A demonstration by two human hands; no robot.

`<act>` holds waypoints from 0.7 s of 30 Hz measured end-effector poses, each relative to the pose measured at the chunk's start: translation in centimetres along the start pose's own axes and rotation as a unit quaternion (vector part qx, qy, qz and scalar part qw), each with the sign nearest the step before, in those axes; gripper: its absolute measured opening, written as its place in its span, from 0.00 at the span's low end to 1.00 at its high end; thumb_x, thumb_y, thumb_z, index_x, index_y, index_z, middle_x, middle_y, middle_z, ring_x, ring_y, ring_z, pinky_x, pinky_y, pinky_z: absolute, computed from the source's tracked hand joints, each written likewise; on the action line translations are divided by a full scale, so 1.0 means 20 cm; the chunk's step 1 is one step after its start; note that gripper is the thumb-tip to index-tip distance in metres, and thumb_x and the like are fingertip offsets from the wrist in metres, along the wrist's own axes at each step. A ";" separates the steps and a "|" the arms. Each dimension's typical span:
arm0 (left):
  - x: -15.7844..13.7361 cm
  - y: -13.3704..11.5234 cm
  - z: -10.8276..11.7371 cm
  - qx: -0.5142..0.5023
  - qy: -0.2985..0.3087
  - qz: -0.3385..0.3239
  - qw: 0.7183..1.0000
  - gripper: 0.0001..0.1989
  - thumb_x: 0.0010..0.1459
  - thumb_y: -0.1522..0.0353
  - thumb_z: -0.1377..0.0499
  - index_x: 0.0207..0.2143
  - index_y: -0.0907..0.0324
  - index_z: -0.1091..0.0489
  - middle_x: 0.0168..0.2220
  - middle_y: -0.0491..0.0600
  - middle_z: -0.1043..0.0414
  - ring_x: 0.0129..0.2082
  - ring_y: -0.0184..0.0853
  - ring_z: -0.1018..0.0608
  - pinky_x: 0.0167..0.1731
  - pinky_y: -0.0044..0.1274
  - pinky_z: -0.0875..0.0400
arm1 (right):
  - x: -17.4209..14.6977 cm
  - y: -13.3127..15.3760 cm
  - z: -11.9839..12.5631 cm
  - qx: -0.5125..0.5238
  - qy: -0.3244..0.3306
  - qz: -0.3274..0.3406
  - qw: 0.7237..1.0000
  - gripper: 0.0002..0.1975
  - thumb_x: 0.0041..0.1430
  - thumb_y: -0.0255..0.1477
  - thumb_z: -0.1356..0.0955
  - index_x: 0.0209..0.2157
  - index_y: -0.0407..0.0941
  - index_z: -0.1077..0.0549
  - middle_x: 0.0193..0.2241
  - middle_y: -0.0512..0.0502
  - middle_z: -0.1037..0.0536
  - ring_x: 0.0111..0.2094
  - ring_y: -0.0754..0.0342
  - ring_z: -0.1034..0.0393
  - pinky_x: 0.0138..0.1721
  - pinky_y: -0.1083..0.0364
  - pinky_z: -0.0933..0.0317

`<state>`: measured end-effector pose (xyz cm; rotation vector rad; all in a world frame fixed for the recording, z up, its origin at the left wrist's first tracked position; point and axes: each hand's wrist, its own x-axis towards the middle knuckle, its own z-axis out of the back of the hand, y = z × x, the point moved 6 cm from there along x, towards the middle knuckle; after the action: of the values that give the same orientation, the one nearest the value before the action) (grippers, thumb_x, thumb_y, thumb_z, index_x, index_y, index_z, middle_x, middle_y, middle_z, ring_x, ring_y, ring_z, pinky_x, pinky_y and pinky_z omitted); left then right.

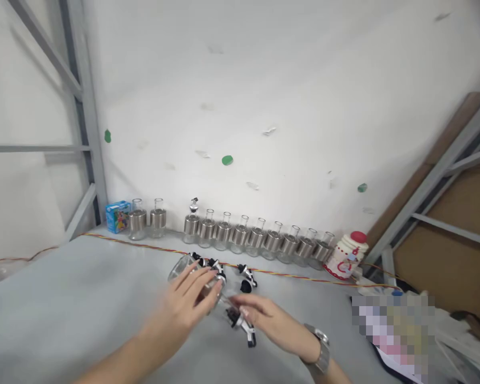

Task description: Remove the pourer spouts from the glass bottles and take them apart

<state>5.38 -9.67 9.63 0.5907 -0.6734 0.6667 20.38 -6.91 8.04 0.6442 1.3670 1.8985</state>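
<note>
Head view: nearer to me than the twisted red-and-yellow cord (140, 245), the left hand (184, 298) curls its fingers over a glass bottle (177, 266), tipped with its base toward the cord. Smooth glass under a loosened hold could slip and roll. Rightward, loose pour spouts (217, 265) lie along the cord, where a swinging bottle might scatter them. Further right, on the cord's near side, another pour spout (249, 332) sits close under the right hand (274, 322); a careless wrist could sweep it away.

As for what's hidden, the left fingers cover the bottle's middle. Blur muddies its neck; the right thumb and fingers bunch there, but I can't tell whether they grip anything. Rightmost, pixelation masks something this side of the cord.
</note>
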 end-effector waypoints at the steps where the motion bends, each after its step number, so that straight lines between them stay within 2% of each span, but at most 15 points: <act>1: 0.03 -0.03 0.01 0.000 -0.005 -0.022 1.000 0.18 0.54 0.79 0.51 0.47 0.61 0.37 0.45 0.57 0.33 0.50 0.40 0.35 0.49 0.40 0.41 | 0.01 -0.03 -0.03 0.031 0.026 -0.015 0.999 0.18 0.54 0.39 0.37 0.40 0.40 0.30 0.35 0.42 0.25 0.39 0.52 0.32 0.42 0.52 0.41; 4: 0.09 -0.07 0.05 0.018 -0.013 -0.075 0.997 0.15 0.56 0.78 0.51 0.45 0.63 0.35 0.42 0.56 0.30 0.49 0.40 0.33 0.49 0.39 0.40 | 0.05 -0.13 -0.10 0.135 0.045 -0.063 0.988 0.17 0.50 0.39 0.34 0.32 0.37 0.29 0.24 0.44 0.25 0.26 0.56 0.30 0.31 0.56 0.38; 6: 0.12 -0.07 0.07 0.035 -0.004 -0.101 0.994 0.15 0.56 0.77 0.51 0.45 0.62 0.35 0.42 0.54 0.30 0.49 0.40 0.33 0.49 0.38 0.40 | 0.08 -0.17 -0.12 0.167 0.035 -0.083 0.982 0.17 0.50 0.40 0.35 0.29 0.37 0.30 0.19 0.47 0.27 0.20 0.59 0.32 0.25 0.60 0.41; 9: 0.12 -0.04 0.06 0.057 0.023 -0.123 0.990 0.17 0.56 0.76 0.52 0.48 0.62 0.37 0.45 0.54 0.31 0.50 0.41 0.35 0.50 0.37 0.41 | 0.11 -0.20 -0.13 0.164 0.022 -0.082 0.983 0.16 0.50 0.39 0.35 0.26 0.37 0.30 0.14 0.51 0.31 0.15 0.63 0.38 0.18 0.64 0.49; 13: 0.10 0.02 0.04 0.055 0.024 -0.102 0.993 0.17 0.58 0.74 0.55 0.49 0.61 0.37 0.44 0.53 0.31 0.49 0.39 0.34 0.50 0.34 0.40 | 0.13 -0.21 -0.13 0.129 -0.029 -0.077 0.988 0.14 0.49 0.37 0.35 0.21 0.39 0.32 0.10 0.56 0.38 0.12 0.64 0.45 0.16 0.64 0.52; 16: 0.08 0.05 -0.02 0.044 0.028 -0.084 0.995 0.17 0.57 0.74 0.53 0.49 0.60 0.37 0.42 0.52 0.31 0.47 0.38 0.32 0.50 0.33 0.40 | 0.15 -0.22 -0.10 0.064 -0.075 -0.084 0.992 0.12 0.49 0.36 0.36 0.21 0.41 0.33 0.10 0.58 0.41 0.13 0.63 0.47 0.15 0.63 0.53; 18: 0.06 0.06 -0.06 0.039 0.039 -0.059 0.997 0.18 0.55 0.76 0.51 0.49 0.59 0.37 0.42 0.52 0.31 0.46 0.37 0.32 0.50 0.33 0.40 | 0.15 -0.23 -0.07 -0.022 -0.123 -0.075 0.989 0.11 0.49 0.36 0.35 0.23 0.41 0.33 0.13 0.57 0.38 0.15 0.62 0.43 0.17 0.63 0.51; 20: 0.05 0.08 -0.12 0.033 0.053 -0.027 0.998 0.20 0.52 0.78 0.49 0.48 0.59 0.37 0.43 0.52 0.32 0.46 0.38 0.32 0.48 0.34 0.38 | 0.15 -0.23 -0.03 -0.148 -0.181 -0.052 0.971 0.11 0.48 0.36 0.33 0.26 0.42 0.32 0.18 0.53 0.32 0.21 0.59 0.38 0.21 0.62 0.47; 21: 0.04 0.09 -0.15 0.026 0.063 -0.008 0.998 0.22 0.50 0.80 0.49 0.48 0.58 0.37 0.43 0.52 0.32 0.46 0.38 0.32 0.47 0.34 0.36 | 0.14 -0.22 -0.02 -0.221 -0.207 -0.038 0.952 0.11 0.47 0.35 0.32 0.28 0.42 0.31 0.22 0.51 0.29 0.24 0.56 0.35 0.25 0.60 0.45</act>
<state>5.60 -6.20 8.88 0.5963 -0.5351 0.7029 19.43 -4.09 3.73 0.6968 0.6648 1.7934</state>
